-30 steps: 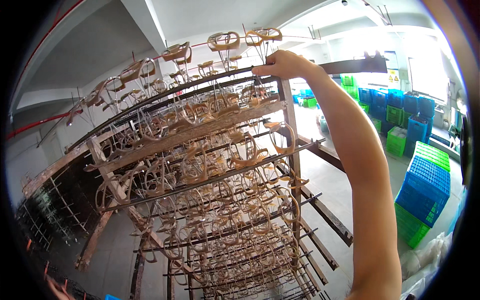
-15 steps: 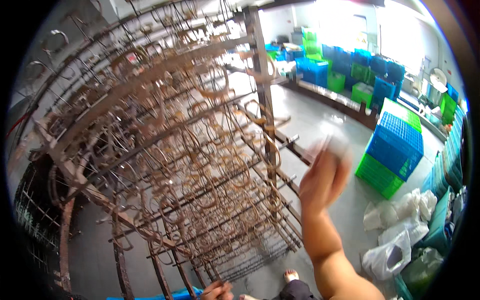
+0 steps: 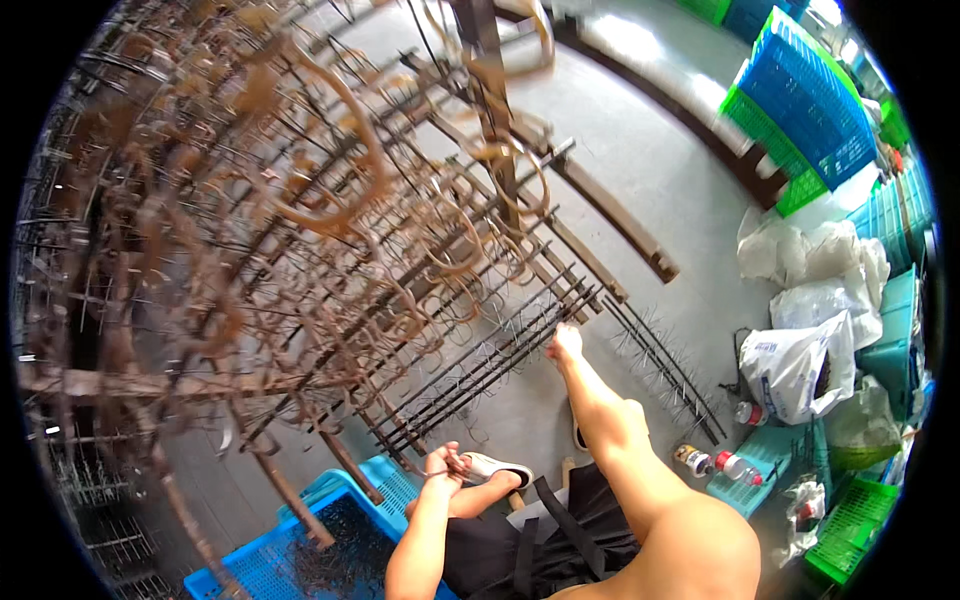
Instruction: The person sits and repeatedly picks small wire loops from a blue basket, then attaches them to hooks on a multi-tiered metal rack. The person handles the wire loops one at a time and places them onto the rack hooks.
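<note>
A large rusty metal rack (image 3: 483,60) hung with many brown C-shaped hoops (image 3: 520,178) fills the left and middle. At its lower front, several thin black rods (image 3: 480,378) with fine wire prongs lie side by side. My right hand (image 3: 565,343) is closed at the right part of these rods, close to their ends; what its fingers hold is too small to make out. Near the rods' left ends, my left hand (image 3: 446,464) is closed with fingers curled, and a thin brownish piece shows by the fingertips, its kind unclear.
Below left stands a blue crate (image 3: 225,575) with dark thin wire pieces inside. More pronged rods (image 3: 665,365) lean on the right. Beyond are bottles (image 3: 738,468), white plastic bags (image 3: 795,365) and stacked blue and green crates (image 3: 815,100). A rusty beam (image 3: 620,225) juts out rightward.
The view has tilted down toward the rack's lower part. My right hand, raised and blurred before, has come down to the black rods. My left hand now shows more fully.
</note>
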### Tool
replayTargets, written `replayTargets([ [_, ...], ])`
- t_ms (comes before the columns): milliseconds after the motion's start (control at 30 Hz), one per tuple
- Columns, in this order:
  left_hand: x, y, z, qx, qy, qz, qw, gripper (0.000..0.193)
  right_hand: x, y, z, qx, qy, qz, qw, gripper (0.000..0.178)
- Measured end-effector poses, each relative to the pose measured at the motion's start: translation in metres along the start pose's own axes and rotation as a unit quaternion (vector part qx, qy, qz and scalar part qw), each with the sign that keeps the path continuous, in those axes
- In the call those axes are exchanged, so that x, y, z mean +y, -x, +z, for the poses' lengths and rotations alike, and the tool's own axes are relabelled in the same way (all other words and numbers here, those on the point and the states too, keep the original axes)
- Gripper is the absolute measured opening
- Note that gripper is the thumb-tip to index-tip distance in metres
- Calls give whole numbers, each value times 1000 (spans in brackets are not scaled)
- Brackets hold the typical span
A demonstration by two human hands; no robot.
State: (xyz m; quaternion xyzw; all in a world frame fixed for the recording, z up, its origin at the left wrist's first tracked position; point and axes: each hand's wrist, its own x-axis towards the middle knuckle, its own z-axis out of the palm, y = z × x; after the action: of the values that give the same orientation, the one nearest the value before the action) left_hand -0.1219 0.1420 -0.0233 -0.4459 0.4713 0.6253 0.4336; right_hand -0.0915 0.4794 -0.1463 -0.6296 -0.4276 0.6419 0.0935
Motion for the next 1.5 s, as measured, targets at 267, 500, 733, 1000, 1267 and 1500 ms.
replayTargets([
  [267, -6, -136, -68, 125, 183, 182, 958, 21, -13, -81, -6, 253, -64, 114, 959, 61],
  [500, -18, -157, -89, 153, 201, 225, 941, 29, 32, -146, -54, -64, -201, 75, 975, 33],
  [733, -14, -153, -96, 189, 74, 319, 926, 16, 49, -157, -46, -175, -296, -42, 938, 11],
  [1000, -34, -169, -107, 232, 18, 309, 922, 14, 51, -129, -62, -103, -211, -66, 970, 9],
  [1267, -45, -178, -106, 131, 63, 241, 960, 13, 47, -141, -55, -94, -167, -77, 979, 14],
  [1500, -55, -156, -95, 98, 171, 362, 911, 15, 114, -172, -131, -103, -186, 16, 977, 14],
])
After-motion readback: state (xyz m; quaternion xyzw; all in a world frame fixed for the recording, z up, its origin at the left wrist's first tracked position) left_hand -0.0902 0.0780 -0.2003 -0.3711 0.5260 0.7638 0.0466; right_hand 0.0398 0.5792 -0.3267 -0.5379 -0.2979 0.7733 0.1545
